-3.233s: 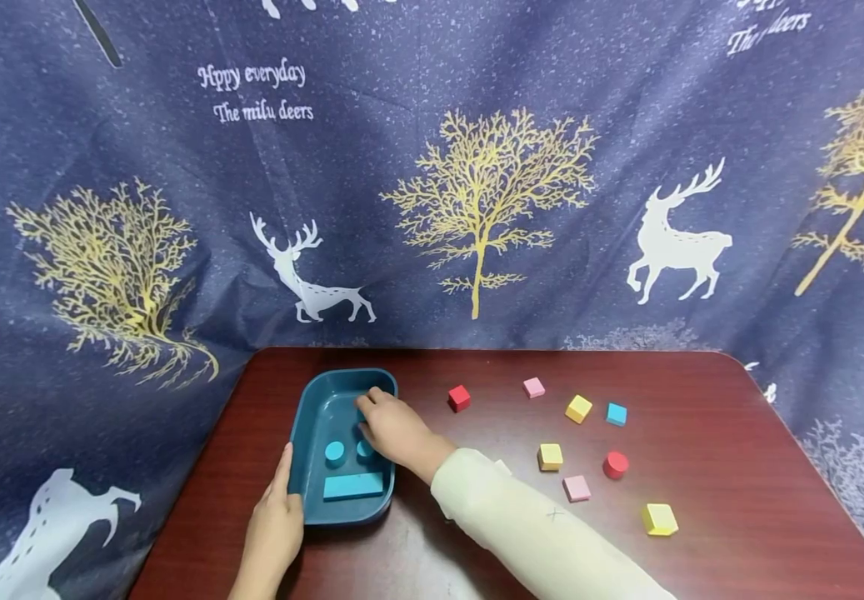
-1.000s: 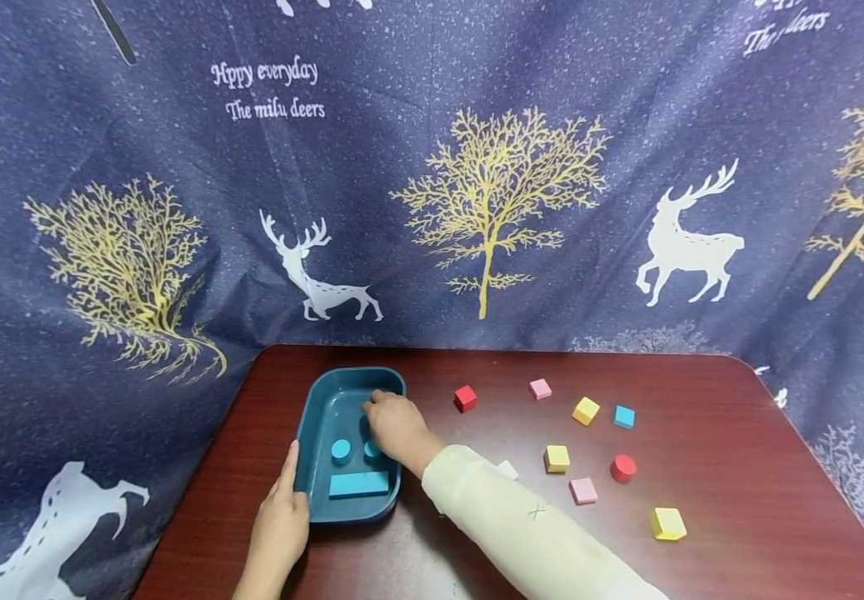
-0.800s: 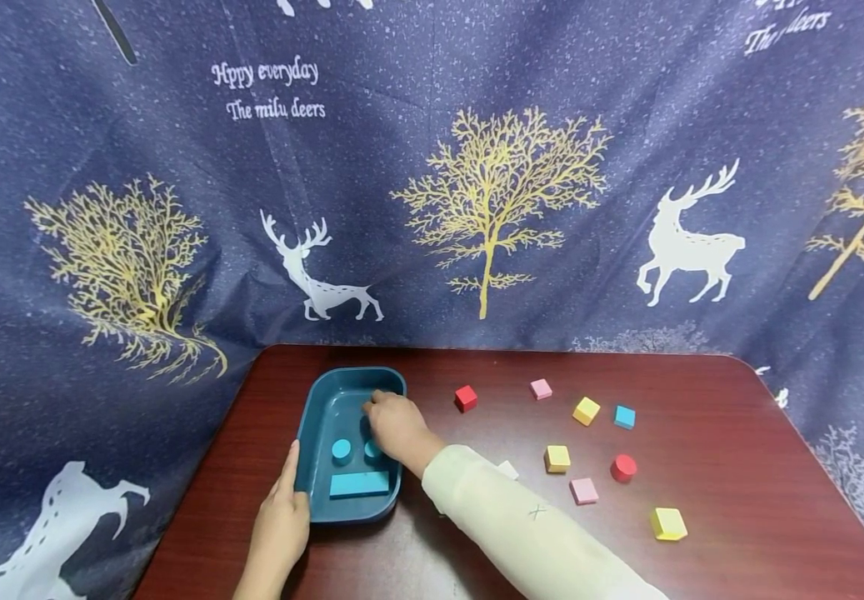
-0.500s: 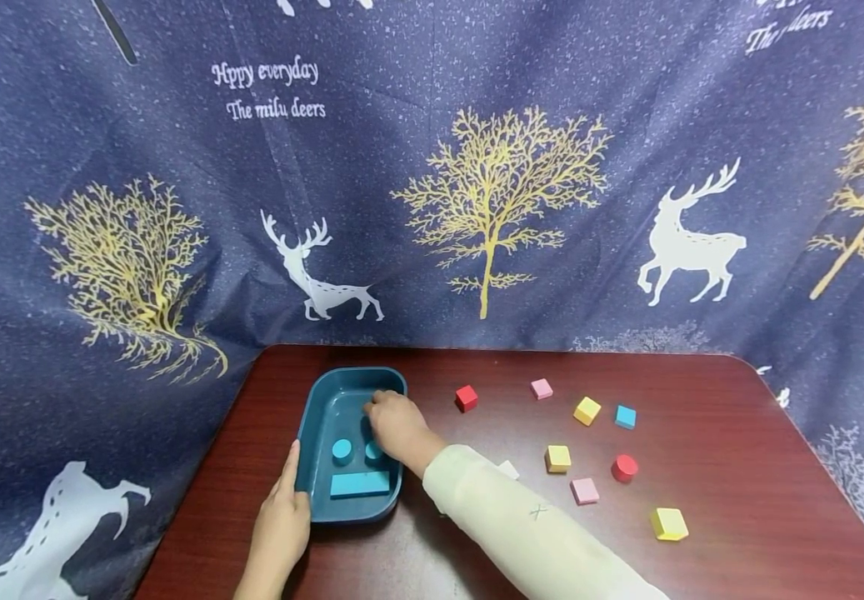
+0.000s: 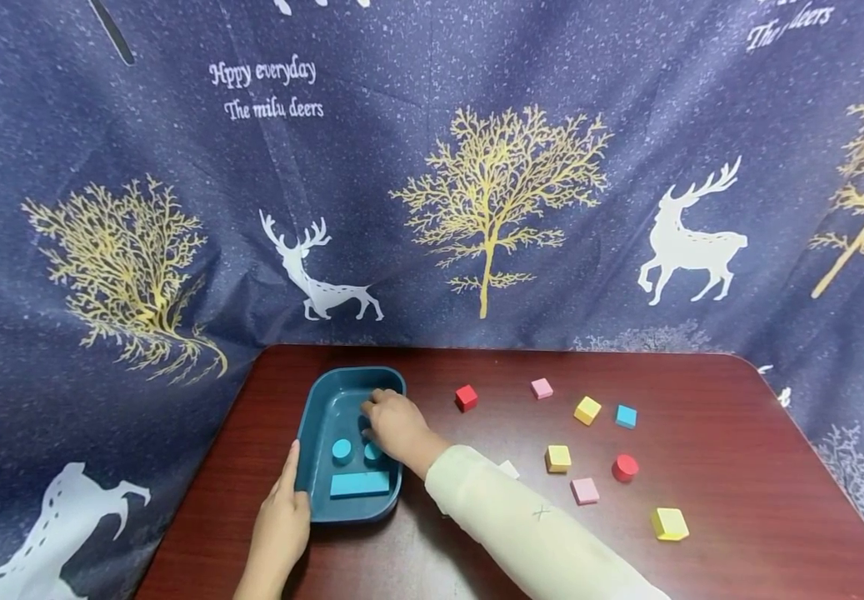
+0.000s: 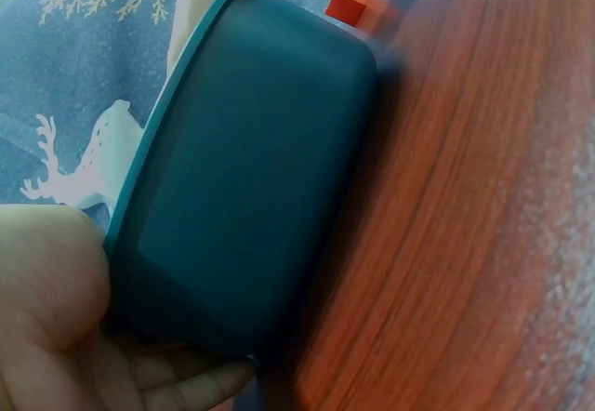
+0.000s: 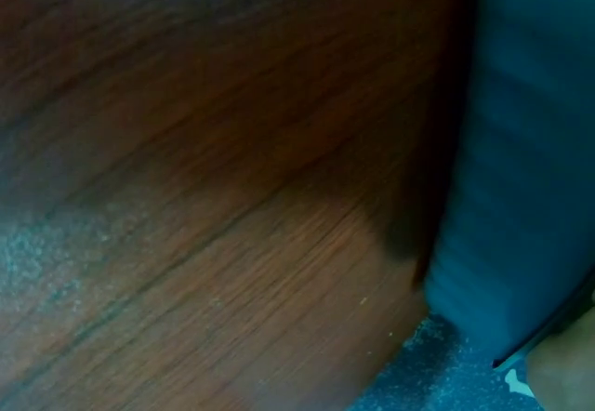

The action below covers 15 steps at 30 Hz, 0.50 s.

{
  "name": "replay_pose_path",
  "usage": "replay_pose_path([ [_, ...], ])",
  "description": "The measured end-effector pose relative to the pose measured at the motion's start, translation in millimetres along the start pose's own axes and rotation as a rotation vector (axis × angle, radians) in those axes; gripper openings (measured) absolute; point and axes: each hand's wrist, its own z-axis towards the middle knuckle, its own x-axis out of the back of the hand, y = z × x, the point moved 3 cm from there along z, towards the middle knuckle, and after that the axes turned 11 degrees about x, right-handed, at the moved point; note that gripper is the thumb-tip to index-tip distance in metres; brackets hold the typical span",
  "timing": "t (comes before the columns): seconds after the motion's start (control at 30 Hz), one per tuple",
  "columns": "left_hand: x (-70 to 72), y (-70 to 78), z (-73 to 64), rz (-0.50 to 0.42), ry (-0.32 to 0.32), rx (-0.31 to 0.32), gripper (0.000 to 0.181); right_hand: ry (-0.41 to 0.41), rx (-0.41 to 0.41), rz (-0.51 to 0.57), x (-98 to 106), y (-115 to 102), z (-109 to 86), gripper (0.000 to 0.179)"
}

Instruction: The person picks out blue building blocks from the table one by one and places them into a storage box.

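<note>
In the head view a dark teal tray (image 5: 317,408) stands at the table's left. My left hand (image 5: 279,521) lies along its left wall, the fingers straight against the outside; the left wrist view shows these fingers (image 6: 200,388) at the tray's outer wall. My right hand (image 5: 396,427) reaches over the right rim, fingers bent down inside and thumb apart below them; I cannot tell whether it holds anything. Near it are two turquoise round blocks, one in the open (image 5: 342,452) and one (image 5: 372,454) partly covered by the hand. A long turquoise block (image 5: 360,484) lies at the near end.
Right of the tray, loose blocks are scattered: a red cube (image 5: 466,398), pink pieces (image 5: 585,491), yellow cubes (image 5: 558,458), a blue block (image 5: 626,417) and a red cylinder (image 5: 625,467). A white piece (image 5: 508,470) is partly behind the right sleeve (image 5: 529,517). A patterned cloth (image 5: 432,208) hangs behind the table.
In the last half second the right thumb has come into sight, parted from the fingers. The left hand, the tray and the loose blocks stay put.
</note>
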Motion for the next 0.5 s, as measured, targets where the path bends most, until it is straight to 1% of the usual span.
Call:
replay_pose_path([
  [0.1, 0.1, -0.3, 0.3, 0.003, -0.005, 0.007, 0.074, -0.011, -0.004, 0.008, -0.9, 0.2, 0.4, 0.035],
  [0.3, -0.5, 0.3, 1.2, 0.005, 0.009, 0.001, 0.073, -0.02, -0.002, 0.025, 0.3, 0.6, -0.8, 0.05],
  [0.5, -0.4, 0.7, 2.1, 0.008, -0.001, 0.007, 0.073, -0.042, 0.029, -0.012, 1.3, -0.1, -0.9, 0.058],
])
